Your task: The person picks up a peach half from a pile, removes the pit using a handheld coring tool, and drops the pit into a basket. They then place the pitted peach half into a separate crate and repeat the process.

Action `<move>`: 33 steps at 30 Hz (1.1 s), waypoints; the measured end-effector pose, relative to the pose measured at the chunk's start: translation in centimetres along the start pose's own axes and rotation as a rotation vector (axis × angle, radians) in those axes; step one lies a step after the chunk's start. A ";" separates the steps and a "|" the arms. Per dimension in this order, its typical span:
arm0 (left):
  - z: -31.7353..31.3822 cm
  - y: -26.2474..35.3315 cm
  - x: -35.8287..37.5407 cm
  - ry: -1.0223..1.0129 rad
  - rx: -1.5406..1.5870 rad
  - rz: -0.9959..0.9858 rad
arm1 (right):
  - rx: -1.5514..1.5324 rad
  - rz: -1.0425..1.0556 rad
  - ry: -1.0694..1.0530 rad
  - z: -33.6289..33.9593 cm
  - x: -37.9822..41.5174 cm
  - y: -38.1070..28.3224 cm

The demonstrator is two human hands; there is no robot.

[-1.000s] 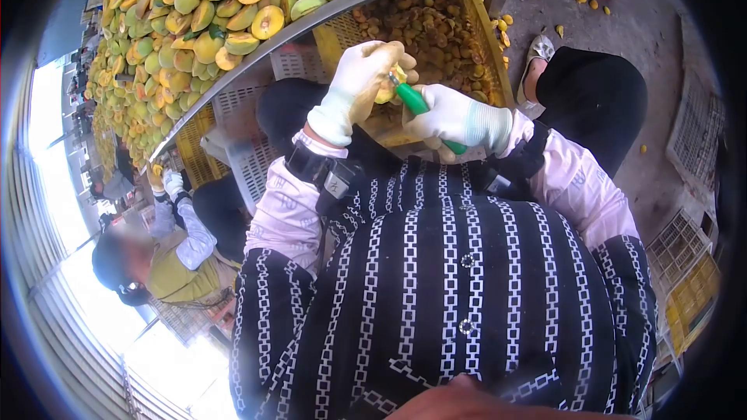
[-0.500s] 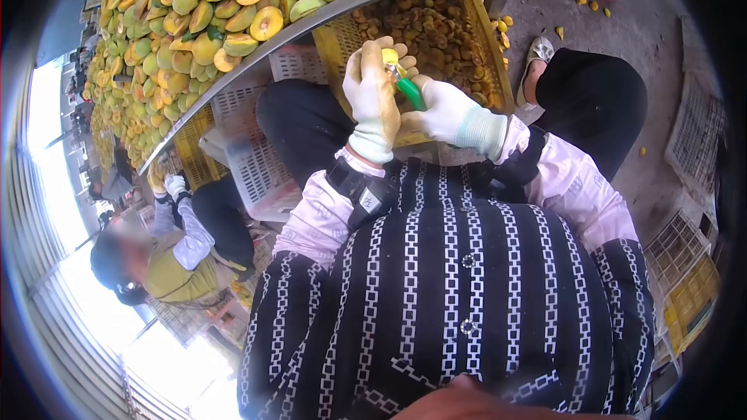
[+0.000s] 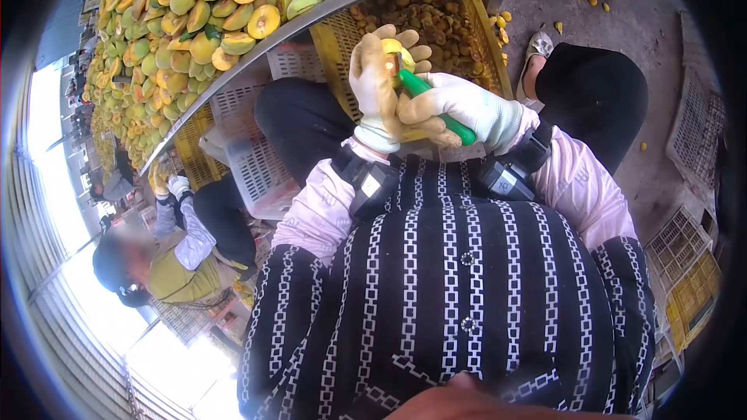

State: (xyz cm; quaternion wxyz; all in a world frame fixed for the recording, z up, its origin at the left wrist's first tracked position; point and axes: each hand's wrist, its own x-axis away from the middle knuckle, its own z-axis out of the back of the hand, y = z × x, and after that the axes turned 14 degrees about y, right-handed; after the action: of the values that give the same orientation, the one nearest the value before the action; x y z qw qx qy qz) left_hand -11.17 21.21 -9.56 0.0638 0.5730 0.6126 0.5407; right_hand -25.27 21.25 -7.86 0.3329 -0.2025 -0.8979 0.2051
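Your left hand (image 3: 375, 84): cupped round yellow fruit (image 3: 391, 45). Your right hand (image 3: 459, 106): wrapped round a green-handled tool (image 3: 415, 82). Risk: if fruit rolls, tool may jab your palm.

Yellow crate (image 3: 691, 297) beside pale crate (image 3: 678, 241)

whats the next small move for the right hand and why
Probably a short, careful turn of the green-handled tool against the yellow fruit piece: the right hand grips the handle, the tool's end is up at the fruit, and the left hand holds that fruit in its fingers.
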 end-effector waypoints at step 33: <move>2.2 -0.5 -3.3 0.137 -0.069 -0.024 | 1.115 0.637 0.689 2.7 -2.5 -0.7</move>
State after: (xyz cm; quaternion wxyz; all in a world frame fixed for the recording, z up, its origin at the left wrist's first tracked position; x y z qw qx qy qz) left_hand -8.87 20.12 -12.64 0.0481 0.5248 0.6034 0.5985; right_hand -25.56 18.78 -10.68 0.5744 -0.3073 -0.4018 0.6436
